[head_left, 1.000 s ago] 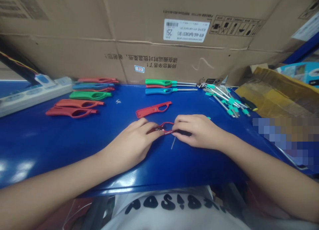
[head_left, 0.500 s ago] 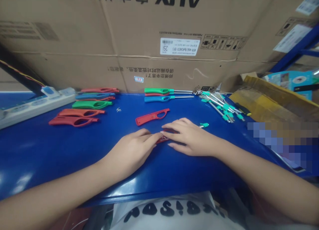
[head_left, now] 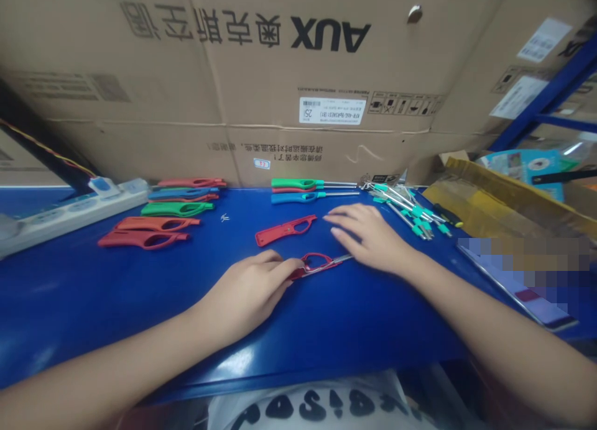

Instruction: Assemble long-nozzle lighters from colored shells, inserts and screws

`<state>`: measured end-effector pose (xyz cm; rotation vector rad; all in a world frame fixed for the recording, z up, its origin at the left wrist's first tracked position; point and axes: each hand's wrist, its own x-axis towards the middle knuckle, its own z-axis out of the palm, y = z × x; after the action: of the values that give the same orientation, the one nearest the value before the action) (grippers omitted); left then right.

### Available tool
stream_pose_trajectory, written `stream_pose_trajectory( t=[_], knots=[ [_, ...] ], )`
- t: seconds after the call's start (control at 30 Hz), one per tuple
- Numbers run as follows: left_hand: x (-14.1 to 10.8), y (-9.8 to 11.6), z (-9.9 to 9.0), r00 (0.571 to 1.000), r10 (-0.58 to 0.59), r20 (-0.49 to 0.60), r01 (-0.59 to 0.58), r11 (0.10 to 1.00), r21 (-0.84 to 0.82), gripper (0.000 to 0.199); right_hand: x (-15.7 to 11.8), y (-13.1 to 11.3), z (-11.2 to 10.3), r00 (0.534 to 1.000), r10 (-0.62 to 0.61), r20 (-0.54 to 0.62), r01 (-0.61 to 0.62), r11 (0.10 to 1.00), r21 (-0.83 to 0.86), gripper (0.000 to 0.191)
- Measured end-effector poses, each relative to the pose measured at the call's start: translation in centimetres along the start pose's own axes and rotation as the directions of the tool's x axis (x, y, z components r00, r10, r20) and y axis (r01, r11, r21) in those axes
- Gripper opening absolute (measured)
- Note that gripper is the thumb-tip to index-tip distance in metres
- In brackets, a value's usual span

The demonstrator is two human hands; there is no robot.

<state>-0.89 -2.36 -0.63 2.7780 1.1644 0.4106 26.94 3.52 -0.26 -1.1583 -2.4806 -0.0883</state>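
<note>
My left hand (head_left: 256,287) is closed around the grip end of a red lighter handle half (head_left: 306,272), which lies low over the table. Its finger ring shows, along with small metal parts in it. From its right end a thin metal tube (head_left: 343,258) points toward my right hand and passes partly below it. My right hand (head_left: 373,237) hovers with its fingers stretched out to the left, apart from the handle, and nothing shows in them. Just beyond the fingertips lies a loose red handle shell (head_left: 273,233), its inner side up.
Closed lighter handles (head_left: 177,207) in several colours lie at left beside a white power strip (head_left: 79,214). Lighters with tubes (head_left: 293,197) lie at the back, loose metal tubes with green collars (head_left: 415,215) at right. A phone (head_left: 522,293) and a taped carton (head_left: 494,200) stand further right.
My right hand has left the handle half and moved up and slightly right, near the loose shell. The finger ring and tube are now uncovered. My left hand keeps its hold.
</note>
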Motion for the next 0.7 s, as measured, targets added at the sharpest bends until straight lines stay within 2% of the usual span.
stream_pose_trajectory(
  t=[0.1,0.2,0.27,0.33,0.43,0.57,0.7],
  knots=[
    [-0.1,-0.2,0.3,0.999,0.029,-0.039,-0.029,1.0,0.002,0.03,0.1,3.6,0.2,0.963,0.261,-0.065,-0.267,0.952,-0.149,0.044],
    [-0.1,-0.3,0.3,0.998,0.051,-0.047,-0.051,0.999,-0.008,0.03,-0.2,7.1,0.6,0.864,0.489,-0.123,-0.502,0.811,-0.301,0.047],
    [0.0,-0.3,0.2,0.997,0.059,-0.043,-0.06,0.998,-0.019,0.03,-0.5,9.0,1.0,0.79,0.593,-0.157,-0.608,0.723,-0.328,0.047],
    [0.0,-0.3,0.2,0.997,0.067,-0.046,-0.068,0.997,-0.031,0.031,-0.7,10.4,1.3,0.758,0.632,-0.163,-0.646,0.692,-0.321,0.044],
    [0.0,-0.4,0.3,0.997,0.071,-0.044,-0.073,0.996,-0.048,0.033,-0.8,11.2,1.7,0.753,0.635,-0.171,-0.654,0.693,-0.303,0.035],
    [0.0,-0.3,0.3,0.998,0.055,-0.024,-0.057,0.995,-0.077,0.032,-0.5,10.5,1.6,0.8,0.58,-0.154,-0.598,0.746,-0.294,0.017],
    [0.1,-0.3,0.2,0.999,0.046,-0.007,-0.046,0.993,-0.104,0.03,-0.4,9.7,1.1,0.821,0.558,-0.119,-0.566,0.771,-0.292,0.017]
  ],
)
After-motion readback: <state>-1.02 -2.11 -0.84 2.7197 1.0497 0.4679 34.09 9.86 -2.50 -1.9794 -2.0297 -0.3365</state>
